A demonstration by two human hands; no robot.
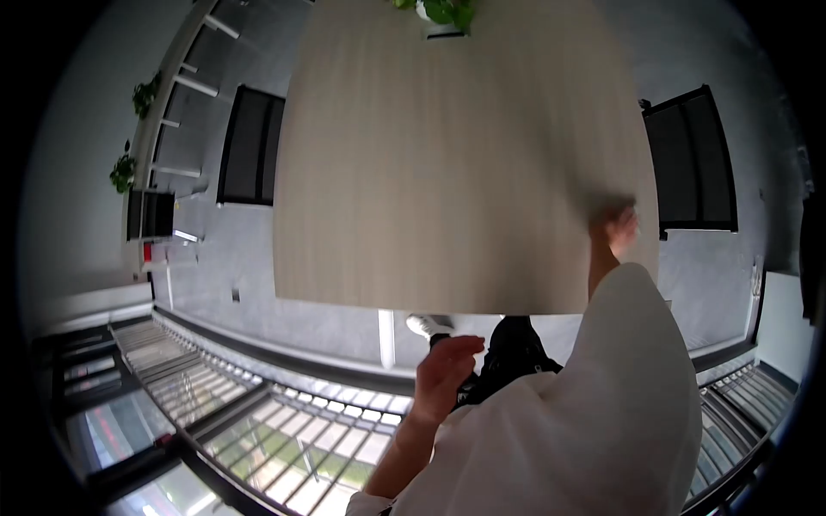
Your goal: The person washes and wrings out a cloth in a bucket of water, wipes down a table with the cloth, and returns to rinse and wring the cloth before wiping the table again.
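Observation:
My right hand (616, 230) reaches out over the right side of a wooden table (447, 172), close to its right edge. Motion smears its fingers, so I cannot make out whether they hold anything. A dark shadow falls on the tabletop just beyond them. My left hand (449, 368) hangs in front of my body, short of the table's near edge. Its fingers are loosely bent and point to the right, and nothing shows in them.
A potted plant (443, 10) stands at the table's far end. Dark chairs flank the table, one on the left (249, 146) and one on the right (695, 162). Plants (123, 172) line the left wall. Windows with railings (301, 439) lie behind me.

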